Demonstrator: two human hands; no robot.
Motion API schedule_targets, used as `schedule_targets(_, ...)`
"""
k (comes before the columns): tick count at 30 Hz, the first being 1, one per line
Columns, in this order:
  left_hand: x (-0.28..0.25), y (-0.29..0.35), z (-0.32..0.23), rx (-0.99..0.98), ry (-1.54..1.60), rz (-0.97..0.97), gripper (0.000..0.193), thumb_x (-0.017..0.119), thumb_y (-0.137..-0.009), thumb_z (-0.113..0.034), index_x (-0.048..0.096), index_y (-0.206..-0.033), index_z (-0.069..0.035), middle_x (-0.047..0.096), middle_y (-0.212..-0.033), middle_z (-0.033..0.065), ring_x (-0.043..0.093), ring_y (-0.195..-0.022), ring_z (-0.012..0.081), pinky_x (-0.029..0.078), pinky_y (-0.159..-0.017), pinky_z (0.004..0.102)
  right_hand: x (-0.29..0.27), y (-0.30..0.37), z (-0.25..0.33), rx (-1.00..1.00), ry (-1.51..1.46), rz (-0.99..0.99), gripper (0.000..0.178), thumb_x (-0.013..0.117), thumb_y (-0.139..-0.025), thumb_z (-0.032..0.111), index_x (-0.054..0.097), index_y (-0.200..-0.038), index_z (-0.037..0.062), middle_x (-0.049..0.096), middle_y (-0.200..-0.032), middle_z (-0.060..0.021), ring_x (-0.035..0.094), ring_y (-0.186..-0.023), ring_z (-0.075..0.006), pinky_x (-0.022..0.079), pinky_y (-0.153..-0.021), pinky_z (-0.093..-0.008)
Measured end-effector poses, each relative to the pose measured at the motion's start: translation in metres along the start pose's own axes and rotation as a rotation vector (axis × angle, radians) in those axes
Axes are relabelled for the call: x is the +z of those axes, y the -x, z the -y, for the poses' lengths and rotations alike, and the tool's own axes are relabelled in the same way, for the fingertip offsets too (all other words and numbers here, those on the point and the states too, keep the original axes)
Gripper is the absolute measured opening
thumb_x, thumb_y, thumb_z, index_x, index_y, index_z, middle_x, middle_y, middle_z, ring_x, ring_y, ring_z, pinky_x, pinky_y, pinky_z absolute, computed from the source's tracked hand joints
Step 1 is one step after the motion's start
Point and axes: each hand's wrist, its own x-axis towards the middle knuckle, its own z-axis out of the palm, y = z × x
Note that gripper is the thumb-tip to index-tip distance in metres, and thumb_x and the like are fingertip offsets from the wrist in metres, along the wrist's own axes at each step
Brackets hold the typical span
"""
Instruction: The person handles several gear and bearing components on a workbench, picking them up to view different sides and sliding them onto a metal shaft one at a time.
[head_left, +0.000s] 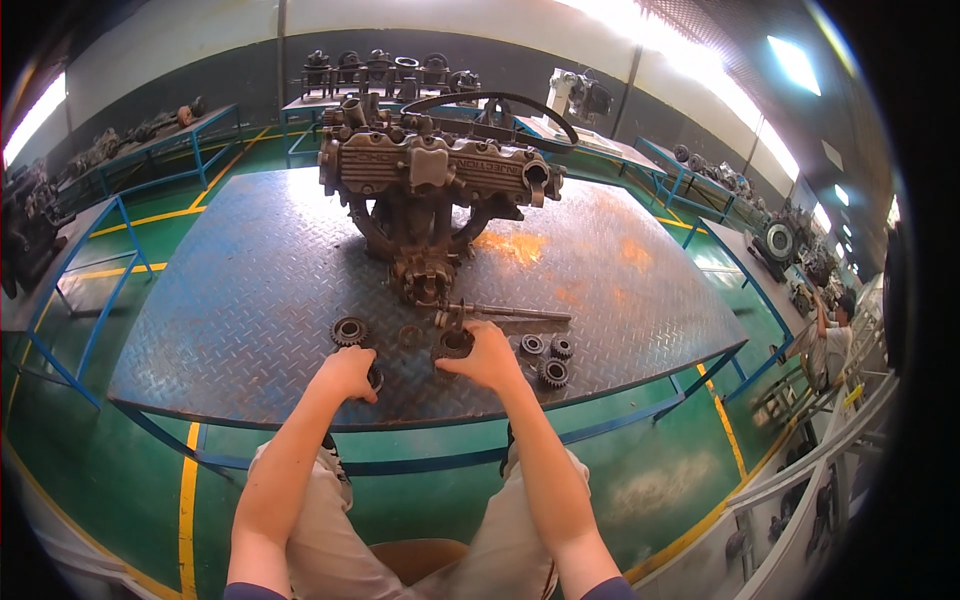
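Near the front edge of the steel table, my left hand [347, 375] is closed round a dark gear [375, 380], most of it hidden under the fingers. Just beyond that hand a second toothed gear [349, 331] lies flat. My right hand [484, 357] grips a larger dark gear [454, 345], thumb at its near side and fingers over the top. Between the hands lies a thin ring [410, 336]. Right of my right hand sit several small gears [553, 373]. A long metal shaft [515, 313] lies behind them.
An engine [430, 175] with a looped belt [500, 100] stands on the tread-plate table [230, 290]. More benches with parts [150, 135] line the room. At the far right a person [832, 340] is by another bench. My legs [330, 530] are below the table's front edge.
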Motion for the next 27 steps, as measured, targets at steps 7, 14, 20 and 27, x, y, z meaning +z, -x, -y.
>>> schedule_targets(7,0.005,0.003,-0.003,-0.015,-0.039,-0.024,0.067,0.087,-0.056,-0.028,0.061,-0.113,-0.003,0.060,-0.114,0.0213,0.057,-0.110,0.0384,0.050,-0.092,0.0442,0.004,0.002,-0.016,-0.090,-0.027,-0.005,0.078,0.086,-0.062,0.041,0.058,-0.121,-0.0035,0.057,-0.124,-0.0220,0.051,-0.117,-0.0382,0.041,-0.102,-0.0413)
schedule_targets(14,0.006,0.000,0.012,0.029,-0.015,-0.037,0.068,0.083,-0.054,-0.028,0.062,-0.115,-0.005,0.063,-0.110,0.0184,0.061,-0.105,0.0351,0.050,-0.091,0.0416,-0.027,0.010,-0.043,-0.075,-0.088,0.062,0.098,0.088,-0.062,0.033,0.041,-0.142,0.0034,0.048,-0.138,-0.0215,0.041,-0.132,-0.0355,0.034,-0.110,-0.0413)
schedule_targets(20,-0.017,0.005,0.008,0.083,0.210,-0.189,0.066,0.080,-0.058,-0.030,0.063,-0.117,-0.006,0.063,-0.116,0.0202,0.059,-0.109,0.0375,0.048,-0.095,0.0417,-0.061,0.029,-0.093,0.122,0.045,-0.015,0.089,0.088,-0.062,0.033,0.048,-0.137,0.0058,0.049,-0.135,-0.0205,0.042,-0.127,-0.0405,0.036,-0.108,-0.0459)
schedule_targets(27,-0.028,-0.001,0.010,0.176,0.227,-0.213,0.066,0.079,-0.059,-0.028,0.062,-0.119,-0.006,0.061,-0.120,0.0192,0.059,-0.111,0.0354,0.047,-0.098,0.0406,-0.083,0.056,-0.121,0.245,0.043,-0.036,0.079,0.087,-0.060,0.030,0.056,-0.129,0.0057,0.053,-0.128,-0.0195,0.046,-0.121,-0.0392,0.040,-0.104,-0.0438)
